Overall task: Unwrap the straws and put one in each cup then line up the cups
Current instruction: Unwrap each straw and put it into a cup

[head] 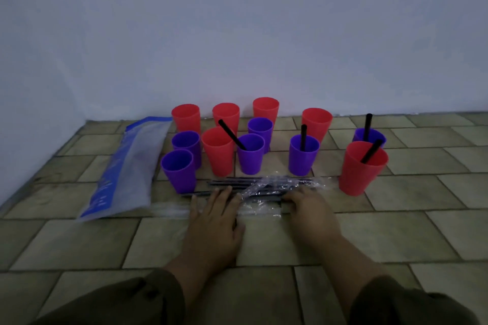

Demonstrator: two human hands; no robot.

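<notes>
Tiled floor (pixel 396 232). Twelve cups (pixel 218 155) are clustered along its far edge, under the wall: six red, six purple. Four already hold a black straw (pixel 232 134); eight stand empty.

The wrapped straws (pixel 266 185) lie in a loose heap of clear film just in front of the cluster. The left hand (pixel 214 211) lies flat on the heap's left end, fingers straight and slightly spread. The right hand (pixel 307 203) rests on the right end, fingertips tucked out of sight, so I cannot tell whether that grip pinches a wrapper. A blue-and-clear bag (pixel 126 169) lies toward the far left corner, just beside the cups.

Step in hand, as I read it — picking out the next straw to unwrap. The next move calls for parting one sleeve from the slippery tangle, stripping the film, then dropping the straw into an empty cup. Lining up is not yet done; the cups stand scattered.
</notes>
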